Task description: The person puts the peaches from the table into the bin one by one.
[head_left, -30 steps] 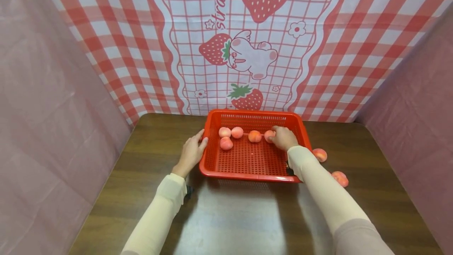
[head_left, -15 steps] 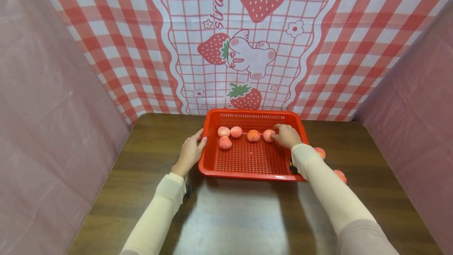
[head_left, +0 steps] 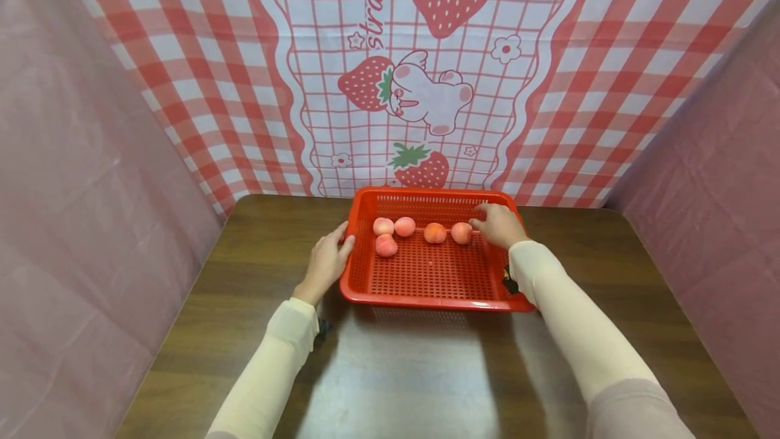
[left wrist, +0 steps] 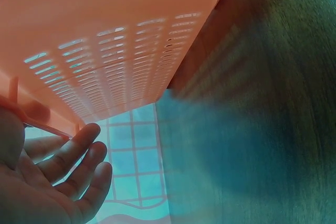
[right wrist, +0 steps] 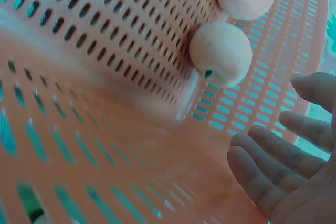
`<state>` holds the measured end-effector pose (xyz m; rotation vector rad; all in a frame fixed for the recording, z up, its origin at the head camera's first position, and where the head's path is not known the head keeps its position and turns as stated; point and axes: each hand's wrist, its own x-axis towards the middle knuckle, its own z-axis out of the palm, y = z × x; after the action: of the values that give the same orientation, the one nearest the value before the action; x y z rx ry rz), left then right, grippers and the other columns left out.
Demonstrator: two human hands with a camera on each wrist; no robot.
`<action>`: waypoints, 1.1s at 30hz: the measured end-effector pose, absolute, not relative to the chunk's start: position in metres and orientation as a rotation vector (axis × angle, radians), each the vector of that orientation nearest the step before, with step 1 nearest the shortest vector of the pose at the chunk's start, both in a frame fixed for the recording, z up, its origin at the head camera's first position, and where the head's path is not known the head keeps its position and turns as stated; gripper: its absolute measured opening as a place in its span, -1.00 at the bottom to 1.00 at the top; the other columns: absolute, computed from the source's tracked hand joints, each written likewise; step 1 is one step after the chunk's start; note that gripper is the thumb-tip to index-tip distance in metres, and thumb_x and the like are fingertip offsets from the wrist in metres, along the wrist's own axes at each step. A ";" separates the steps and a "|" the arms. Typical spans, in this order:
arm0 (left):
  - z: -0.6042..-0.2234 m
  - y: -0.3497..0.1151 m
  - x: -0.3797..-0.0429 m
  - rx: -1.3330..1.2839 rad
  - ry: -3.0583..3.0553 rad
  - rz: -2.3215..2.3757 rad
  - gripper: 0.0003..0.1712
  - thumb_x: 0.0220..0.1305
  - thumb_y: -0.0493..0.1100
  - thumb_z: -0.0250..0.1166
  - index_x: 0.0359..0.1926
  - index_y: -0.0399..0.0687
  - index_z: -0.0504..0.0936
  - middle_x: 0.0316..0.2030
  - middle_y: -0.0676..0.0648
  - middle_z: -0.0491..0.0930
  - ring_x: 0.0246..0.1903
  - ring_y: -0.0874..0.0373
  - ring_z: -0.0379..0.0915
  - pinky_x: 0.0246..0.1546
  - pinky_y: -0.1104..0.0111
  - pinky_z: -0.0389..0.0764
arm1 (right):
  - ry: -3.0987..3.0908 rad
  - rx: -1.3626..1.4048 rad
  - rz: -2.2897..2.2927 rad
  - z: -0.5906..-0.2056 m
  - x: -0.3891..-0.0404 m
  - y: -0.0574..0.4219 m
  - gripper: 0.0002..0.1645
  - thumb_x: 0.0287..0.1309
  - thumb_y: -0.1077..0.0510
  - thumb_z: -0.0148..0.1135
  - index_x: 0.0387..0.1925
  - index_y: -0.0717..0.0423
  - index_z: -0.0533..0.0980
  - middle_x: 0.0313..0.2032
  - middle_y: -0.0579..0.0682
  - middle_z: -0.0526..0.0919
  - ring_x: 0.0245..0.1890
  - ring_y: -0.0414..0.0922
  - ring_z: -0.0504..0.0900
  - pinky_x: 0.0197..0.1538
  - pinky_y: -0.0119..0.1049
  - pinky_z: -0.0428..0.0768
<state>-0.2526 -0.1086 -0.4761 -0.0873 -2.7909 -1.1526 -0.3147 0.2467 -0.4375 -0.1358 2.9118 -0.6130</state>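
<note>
A red plastic basket (head_left: 420,303) with slotted walls stands at the back of the table, with several peaches inside. Three of them, one being a pinkish peach (head_left: 386,245), cluster at the basket's left end. Right of these sit an orange peach (head_left: 435,234) and a paler peach (head_left: 461,233). My left hand (head_left: 326,264) holds the left rim, its thumb at the rim and its other fingers below in the left wrist view. Over the basket's right end, my right hand (head_left: 501,225) has its fingers spread, apart from the nearest peach (right wrist: 220,54), and holds nothing.
The wooden table (head_left: 244,330) reaches toward me in front of the basket. Behind stands a checked cloth (head_left: 219,73) with strawberry prints, and pink cloths (head_left: 707,141) hang at both sides. My right sleeve (head_left: 573,310) covers part of the table's right side.
My right hand has let go of the rightmost peach and drawn back to the right. That peach stays in the basket. My right arm now covers the two peaches outside. My left hand stays put.
</note>
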 end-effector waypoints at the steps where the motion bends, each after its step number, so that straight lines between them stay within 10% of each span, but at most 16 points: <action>1: -0.476 -0.109 -0.252 -0.091 -2.789 -1.151 -0.46 0.41 -0.06 0.10 0.34 -0.15 0.41 0.02 -0.26 0.65 0.11 -0.22 0.50 0.18 -0.02 0.43 | 2.913 -0.138 -0.613 -0.435 -0.315 0.247 -0.39 0.35 0.04 0.12 0.30 0.29 0.36 0.24 0.31 0.47 0.21 0.26 0.48 0.24 0.19 0.41; 33: -0.475 -0.107 -0.250 -0.110 -2.791 -1.118 -0.47 0.41 -0.07 0.11 0.34 -0.15 0.42 0.00 -0.26 0.65 0.07 -0.21 0.52 0.15 -0.02 0.45 | 3.049 -0.116 -0.655 -0.380 -0.307 0.289 -0.48 0.37 0.03 0.08 0.23 0.22 0.43 0.03 0.33 0.59 -0.03 0.21 0.59 0.02 0.16 0.51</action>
<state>-0.2503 -0.1072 -0.4745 -0.1104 -2.7910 -1.1183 -0.3070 0.2887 -0.3803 -0.1155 3.0488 -0.6549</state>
